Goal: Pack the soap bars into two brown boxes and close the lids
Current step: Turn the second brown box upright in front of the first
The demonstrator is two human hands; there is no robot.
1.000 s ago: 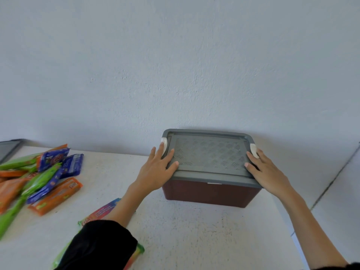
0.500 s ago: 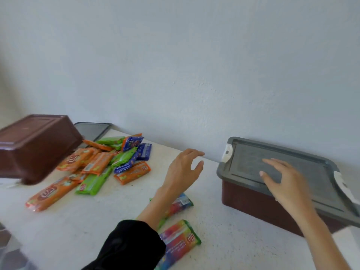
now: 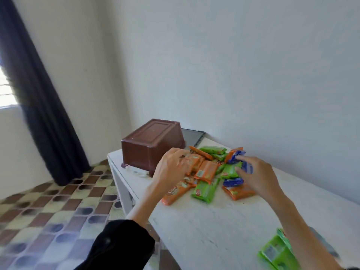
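Observation:
A brown box (image 3: 152, 145) lies upside down at the left end of the white table (image 3: 214, 230), with a grey lid (image 3: 191, 137) flat behind it. Beside it is a pile of wrapped soap bars: orange ones (image 3: 206, 170), green ones (image 3: 204, 190) and blue ones (image 3: 232, 181). My left hand (image 3: 171, 170) hovers over the orange bars with fingers loosely curled, holding nothing I can see. My right hand (image 3: 257, 176) reaches over the blue and green bars with fingers spread. The lidded brown box is out of view.
More green soap bars (image 3: 276, 252) lie near the table's front edge at the lower right. The table stands in a corner, with the wall right behind the pile. A dark curtain (image 3: 39, 94) hangs at the left over a tiled floor (image 3: 58, 211).
My view has swung left, away from the lidded box. Both hands left that box's lid and moved to the soap pile beside the upturned box.

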